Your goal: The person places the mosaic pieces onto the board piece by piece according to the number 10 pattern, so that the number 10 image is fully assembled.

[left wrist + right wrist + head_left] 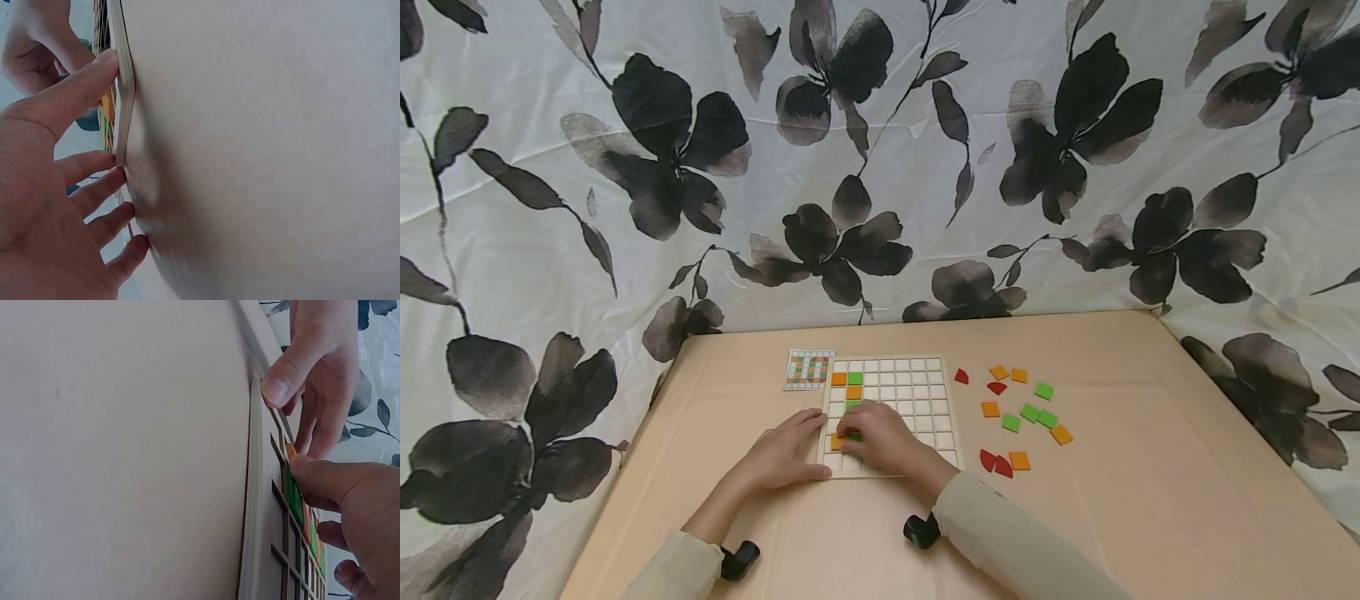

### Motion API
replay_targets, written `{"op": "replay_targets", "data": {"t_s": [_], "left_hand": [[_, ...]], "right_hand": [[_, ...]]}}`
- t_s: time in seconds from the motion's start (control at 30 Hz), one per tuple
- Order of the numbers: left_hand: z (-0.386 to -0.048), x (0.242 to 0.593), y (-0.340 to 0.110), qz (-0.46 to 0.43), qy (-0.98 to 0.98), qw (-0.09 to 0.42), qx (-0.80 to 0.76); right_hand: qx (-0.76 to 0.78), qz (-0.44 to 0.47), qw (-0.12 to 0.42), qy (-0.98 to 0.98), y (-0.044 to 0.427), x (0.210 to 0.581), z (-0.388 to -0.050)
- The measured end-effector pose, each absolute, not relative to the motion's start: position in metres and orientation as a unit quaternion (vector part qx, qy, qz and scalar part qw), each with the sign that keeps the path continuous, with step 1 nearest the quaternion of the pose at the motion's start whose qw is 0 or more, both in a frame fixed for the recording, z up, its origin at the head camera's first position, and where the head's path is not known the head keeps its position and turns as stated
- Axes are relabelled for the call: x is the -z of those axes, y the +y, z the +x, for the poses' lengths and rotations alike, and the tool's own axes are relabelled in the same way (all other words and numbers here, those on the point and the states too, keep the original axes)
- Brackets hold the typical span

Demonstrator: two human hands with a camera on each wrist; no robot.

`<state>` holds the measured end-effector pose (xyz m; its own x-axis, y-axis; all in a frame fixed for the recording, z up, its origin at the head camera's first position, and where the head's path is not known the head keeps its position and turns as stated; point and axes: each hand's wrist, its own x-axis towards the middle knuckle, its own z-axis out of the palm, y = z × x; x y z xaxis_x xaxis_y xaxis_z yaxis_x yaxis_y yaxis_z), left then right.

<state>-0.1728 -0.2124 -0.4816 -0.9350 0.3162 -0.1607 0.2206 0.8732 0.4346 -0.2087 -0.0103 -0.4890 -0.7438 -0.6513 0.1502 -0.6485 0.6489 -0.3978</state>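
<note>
As a white cloth (955, 167) printed with dark flowers hangs behind the grid board (917, 402), the pale brown tabletop (1150, 500) spreads smooth around that board, and two cream sleeves (1022, 533) come in from its near side. That board lies flat, set tiles (854, 392) of orange and green in its left columns. Look at the left hand (786, 450): fingers apart along the board's left edge, thumb by its near-left corner. And the right hand (883, 435), over the board's left part, has thumb and fingers narrowed on an orange tile (836, 442); whether it sits fully in its cell, I can't tell. A pattern card (808, 369) lies at the board's far-left corner. Right of the board, a scatter: orange squares (1019, 460), green squares (1011, 423), four red quarter-rounds (987, 460).
</note>
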Motion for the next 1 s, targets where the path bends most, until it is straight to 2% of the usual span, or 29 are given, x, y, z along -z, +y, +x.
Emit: {"op": "replay_targets", "data": {"t_s": [0.27, 0.53, 0.83, 1.0], "left_hand": [[-0.173, 0.48, -0.213, 0.144, 0.958, 0.117, -0.218], [-0.172, 0.48, -0.212, 0.143, 0.959, 0.121, -0.215], [-0.173, 0.481, -0.212, 0.141, 0.961, 0.117, -0.208], [-0.173, 0.48, -0.212, 0.14, 0.961, 0.117, -0.206]], "right_hand": [[0.205, -0.359, -0.016, 0.91, -0.02, 0.491, -0.209], [0.224, -0.351, 0.015, 0.909, -0.014, 0.491, -0.207], [0.253, -0.33, 0.013, 0.91, -0.001, 0.488, -0.209], [0.269, -0.31, 0.044, 0.911, 0.008, 0.481, -0.21]]}}
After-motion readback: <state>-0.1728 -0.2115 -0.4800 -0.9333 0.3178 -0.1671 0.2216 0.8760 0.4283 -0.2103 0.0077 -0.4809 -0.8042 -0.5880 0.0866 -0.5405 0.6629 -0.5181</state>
